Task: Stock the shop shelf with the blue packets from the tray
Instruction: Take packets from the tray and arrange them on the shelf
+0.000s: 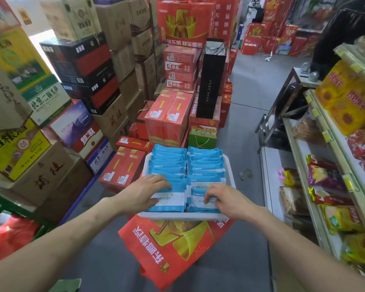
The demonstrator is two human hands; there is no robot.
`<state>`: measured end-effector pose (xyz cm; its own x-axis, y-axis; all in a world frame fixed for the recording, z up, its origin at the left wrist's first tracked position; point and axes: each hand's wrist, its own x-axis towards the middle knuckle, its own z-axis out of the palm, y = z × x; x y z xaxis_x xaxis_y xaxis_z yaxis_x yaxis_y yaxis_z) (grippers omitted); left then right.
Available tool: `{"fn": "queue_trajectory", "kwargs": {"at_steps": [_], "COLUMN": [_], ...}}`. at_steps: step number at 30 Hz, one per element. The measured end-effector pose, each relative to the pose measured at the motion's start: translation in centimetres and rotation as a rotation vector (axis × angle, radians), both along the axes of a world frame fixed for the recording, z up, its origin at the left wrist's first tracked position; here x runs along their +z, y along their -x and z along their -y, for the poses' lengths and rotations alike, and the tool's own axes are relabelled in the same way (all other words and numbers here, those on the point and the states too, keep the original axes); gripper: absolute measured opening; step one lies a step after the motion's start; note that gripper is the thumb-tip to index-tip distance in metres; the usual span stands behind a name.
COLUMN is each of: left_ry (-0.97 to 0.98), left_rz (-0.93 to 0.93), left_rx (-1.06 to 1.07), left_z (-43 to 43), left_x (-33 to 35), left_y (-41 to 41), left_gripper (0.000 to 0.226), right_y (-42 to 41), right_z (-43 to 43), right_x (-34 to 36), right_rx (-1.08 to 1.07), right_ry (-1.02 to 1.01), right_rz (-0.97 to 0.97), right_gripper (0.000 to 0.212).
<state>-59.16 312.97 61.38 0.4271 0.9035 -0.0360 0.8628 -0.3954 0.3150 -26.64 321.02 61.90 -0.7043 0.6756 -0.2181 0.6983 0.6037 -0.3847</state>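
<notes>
Two rows of blue packets (169, 165) in tray (183, 216), ctr frame. Left hand (144, 192) & right hand (223, 200) each curl fingers round front few; slick pkts could fan & slip if overgrabbed.

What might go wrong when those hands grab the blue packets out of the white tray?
1. The blue packets stand packed tight in two rows. A handful lifted by the left hand or right hand might drag neighbours out onto the floor.
2. The tray rests only on a red carton, so a hard tug might slide or tip it.
</notes>
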Motion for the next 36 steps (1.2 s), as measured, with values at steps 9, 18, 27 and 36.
{"fn": "queue_trajectory", "kwargs": {"at_steps": [9,18,27,36], "left_ry": [0.302,0.31,0.127,-0.098], "left_rz": [0.056,0.174,0.215,0.243], "left_rx": [-0.063,-0.076,-0.305,-0.659], "left_z": [-1.4,-2.7,-15.8,-24.7], "left_x": [2.1,2.8,15.3,28.8], "left_y": [-0.3,-0.4,-11.9,-37.2], "left_gripper": [0.025,0.036,0.046,0.051], "right_y": [-1.1,-2.4,-13.9,-34.0], "right_z": [-1.1,-1.5,-2.0,2.2], "right_x": [0.4,2.1,14.8,32.6], "right_rx": [-0.064,-0.103,-0.332,-0.656], "right_ry": [0.115,0.08,-0.171,-0.489], "right_rz": [-0.081,-0.195,-0.293,-0.102], "right_gripper": [0.059,0.062,0.062,0.057]}}
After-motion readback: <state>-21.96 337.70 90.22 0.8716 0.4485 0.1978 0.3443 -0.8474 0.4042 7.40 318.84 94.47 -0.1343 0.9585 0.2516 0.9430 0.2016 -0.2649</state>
